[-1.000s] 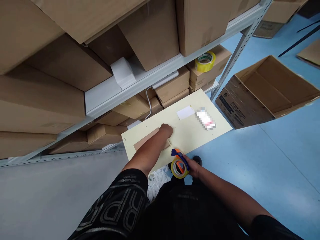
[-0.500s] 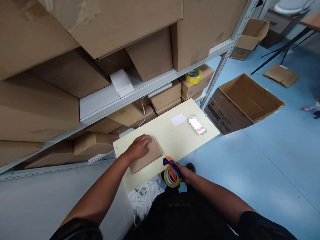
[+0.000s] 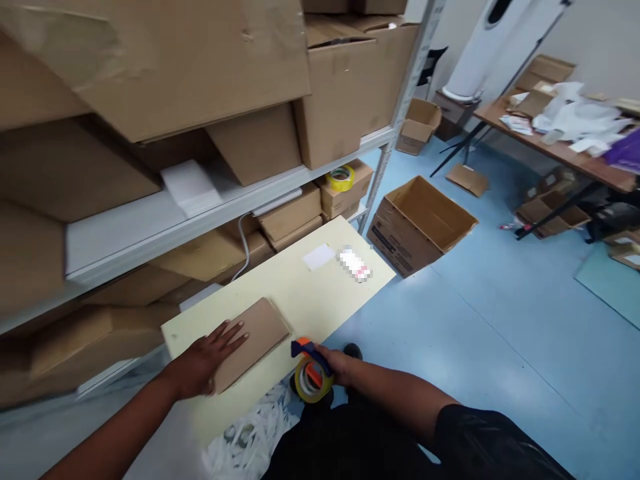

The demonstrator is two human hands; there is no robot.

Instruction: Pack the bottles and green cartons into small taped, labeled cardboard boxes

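Note:
A flat brown cardboard box point(image 3: 260, 333) lies on the pale yellow board point(image 3: 295, 293). My left hand point(image 3: 213, 360) rests on the box's near left end with its fingers spread. In my right hand point(image 3: 335, 365) is a tape dispenser point(image 3: 320, 357), blue and orange, loaded with a yellow-rimmed roll of tape point(image 3: 313, 381). The fingers close round its handle, beside the board's front edge. The dispenser is apart from the box. A white card point(image 3: 319, 257) and a pixelated white item point(image 3: 353, 263) lie toward the board's far right.
A metal shelf point(image 3: 280, 180) stacked with cardboard boxes stands behind the board. Another yellow tape roll point(image 3: 340, 177) sits on a lower box. An open carton point(image 3: 415, 230) stands on the blue floor to the right. White paper strips point(image 3: 250, 433) lie below the board.
My left hand has slid to the box's left end, and its fingers have spread. My view has turned to the right, bringing a cluttered table into sight. The dispenser stays in my right hand.

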